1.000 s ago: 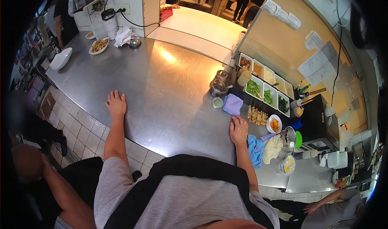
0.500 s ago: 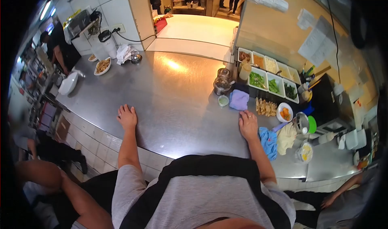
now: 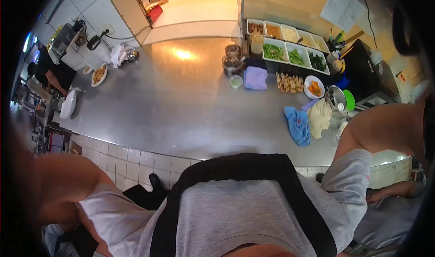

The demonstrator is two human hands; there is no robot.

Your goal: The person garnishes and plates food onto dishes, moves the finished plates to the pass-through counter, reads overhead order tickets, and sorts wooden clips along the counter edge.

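Both of my arms are raised and bent outward toward the head camera. My left arm (image 3: 68, 177) runs up past the dark left edge, so the left hand is out of view. On the other side my right arm (image 3: 380, 125) reaches to the right edge, and that hand is hidden too. The steel counter (image 3: 181, 107) lies in front of me. A blue cloth (image 3: 298, 125) and a cream cloth (image 3: 320, 117) rest on it near my right arm. Farther back lies a folded purple cloth (image 3: 256, 78), beside a small cup of green bits (image 3: 235, 81).
White trays of toppings (image 3: 274, 51) stand at the back right, with a row of skewers (image 3: 290, 83) and a bowl of orange food (image 3: 313, 87) before them. Dishes (image 3: 99, 75) sit at the left. Other people (image 3: 56, 75) stand left and right (image 3: 389, 211).
My two hands have left the counter and risen out of view at either side. The camera view has tilted down and shifted, so the counter items appear higher and farther left.
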